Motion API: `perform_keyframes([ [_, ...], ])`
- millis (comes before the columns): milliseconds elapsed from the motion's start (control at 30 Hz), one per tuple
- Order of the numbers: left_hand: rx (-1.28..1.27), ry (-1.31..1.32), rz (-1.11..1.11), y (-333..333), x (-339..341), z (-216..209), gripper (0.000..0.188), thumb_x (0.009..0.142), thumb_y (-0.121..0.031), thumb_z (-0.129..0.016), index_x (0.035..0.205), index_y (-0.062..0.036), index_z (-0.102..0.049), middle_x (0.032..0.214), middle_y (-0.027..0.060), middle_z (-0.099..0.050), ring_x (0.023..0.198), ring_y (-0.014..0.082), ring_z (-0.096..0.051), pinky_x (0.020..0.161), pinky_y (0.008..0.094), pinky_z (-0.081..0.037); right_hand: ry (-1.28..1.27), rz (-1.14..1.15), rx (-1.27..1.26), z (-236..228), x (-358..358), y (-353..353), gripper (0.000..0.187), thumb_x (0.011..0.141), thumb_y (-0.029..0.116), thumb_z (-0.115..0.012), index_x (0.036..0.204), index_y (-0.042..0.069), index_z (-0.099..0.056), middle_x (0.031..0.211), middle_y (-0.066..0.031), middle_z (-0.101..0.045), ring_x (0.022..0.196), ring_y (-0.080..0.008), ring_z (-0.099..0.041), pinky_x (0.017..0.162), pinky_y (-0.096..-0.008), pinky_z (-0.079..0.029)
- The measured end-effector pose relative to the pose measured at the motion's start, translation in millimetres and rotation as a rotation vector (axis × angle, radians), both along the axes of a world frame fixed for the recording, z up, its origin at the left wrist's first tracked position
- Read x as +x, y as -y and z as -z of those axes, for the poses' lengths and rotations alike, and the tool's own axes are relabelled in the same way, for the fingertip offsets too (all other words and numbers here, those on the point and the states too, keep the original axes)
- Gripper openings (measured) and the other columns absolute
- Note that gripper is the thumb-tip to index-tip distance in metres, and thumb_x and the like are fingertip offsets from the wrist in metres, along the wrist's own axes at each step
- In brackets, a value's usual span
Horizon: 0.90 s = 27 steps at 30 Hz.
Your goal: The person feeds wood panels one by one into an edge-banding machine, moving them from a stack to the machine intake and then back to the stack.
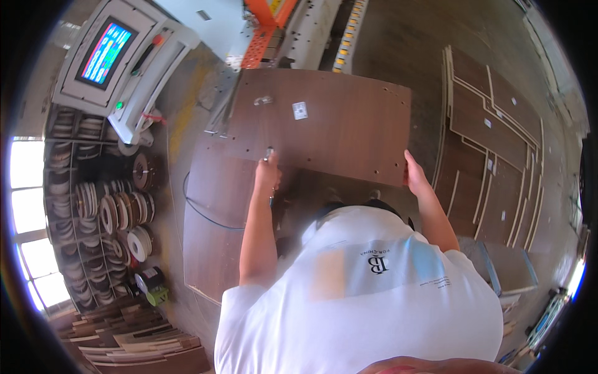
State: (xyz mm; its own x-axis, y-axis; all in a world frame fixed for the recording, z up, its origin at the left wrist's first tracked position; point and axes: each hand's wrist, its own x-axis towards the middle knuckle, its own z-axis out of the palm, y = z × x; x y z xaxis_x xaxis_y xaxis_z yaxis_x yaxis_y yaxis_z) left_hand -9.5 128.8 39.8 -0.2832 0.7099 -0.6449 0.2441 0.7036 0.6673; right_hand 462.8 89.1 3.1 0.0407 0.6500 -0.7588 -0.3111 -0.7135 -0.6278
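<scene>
A brown wood-grain panel (349, 128) lies before me, with drilled holes along its edges and a white label (300, 111) on its face. My right hand (416, 174) grips its right edge near the close corner, the thumb on top. My left hand (269, 173) is closed around a small metal-tipped tool that looks like an air blow gun (270, 152), its tip over the panel's near edge. A thin dark hose (215, 221) curves across a second brown panel (212, 262) lower on the left. Small pale bits (263, 100) rest on the upper panel.
A machine control box with a lit screen (106, 53) stands at the far left, above racks of edge-banding rolls (118, 212). Orange and white machinery (265, 37) is beyond the panel. Stacked brown panels (492, 149) lie right; panel offcuts (137, 336) lie lower left.
</scene>
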Motion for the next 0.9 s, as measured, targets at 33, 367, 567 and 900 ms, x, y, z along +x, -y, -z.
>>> perform_keyframes([
  [33, -0.006, 0.000, 0.077, 3.0, 21.5, -0.7, 0.050, 0.102, -0.049, -0.052, 0.103, 0.0007, -0.052, 0.059, 0.0095, -0.056, 0.043, 0.0206, -0.054, 0.038, 0.0366, -0.042, 0.003, -0.008, 0.003, -0.9, -1.2, 1.0, 0.058, 0.099, 0.065, -0.046, 0.118, 0.014, -0.066, 0.105, -0.0025, -0.070, 0.088, -0.0148, -0.065, 0.076, -0.0353, -0.053],
  [367, -0.079, -0.031, 0.500, 114.9, 9.8, 12.6, 0.046, 0.100, -0.047, -0.057, 0.101, -0.0023, -0.063, 0.074, 0.0117, -0.066, 0.062, 0.0252, -0.065, 0.054, 0.0401, -0.050, 0.087, -0.040, 0.014, 19.0, 21.5, -23.5, 0.056, 0.100, 0.064, -0.044, 0.118, 0.015, -0.065, 0.101, -0.0017, -0.069, 0.079, -0.0139, -0.061, 0.072, -0.0343, -0.052],
  [567, -0.083, -0.049, -0.316, 189.0, -66.3, -32.7, 0.041, 0.102, -0.042, -0.056, 0.079, -0.0078, -0.054, 0.060, 0.0039, -0.055, 0.044, 0.0151, -0.048, 0.041, 0.0352, -0.039, 0.071, -0.056, 0.070, 9.3, 21.1, -20.8, 0.048, 0.103, 0.056, -0.045, 0.116, 0.014, -0.066, 0.097, -0.0005, -0.068, 0.077, -0.0122, -0.063, 0.069, -0.0342, -0.053],
  [900, -0.183, -0.337, 0.843, 233.6, 67.3, -97.2, 0.054, 0.094, -0.048, -0.063, 0.128, -0.0064, -0.064, 0.105, 0.0229, -0.072, 0.105, 0.0399, -0.068, 0.091, 0.0435, -0.052, 0.317, -0.219, 0.185, 24.9, 24.3, -28.4, 0.052, 0.102, 0.054, -0.049, 0.131, 0.012, -0.060, 0.100, -0.0028, -0.069, 0.074, -0.0128, -0.066, 0.062, -0.0343, -0.056],
])
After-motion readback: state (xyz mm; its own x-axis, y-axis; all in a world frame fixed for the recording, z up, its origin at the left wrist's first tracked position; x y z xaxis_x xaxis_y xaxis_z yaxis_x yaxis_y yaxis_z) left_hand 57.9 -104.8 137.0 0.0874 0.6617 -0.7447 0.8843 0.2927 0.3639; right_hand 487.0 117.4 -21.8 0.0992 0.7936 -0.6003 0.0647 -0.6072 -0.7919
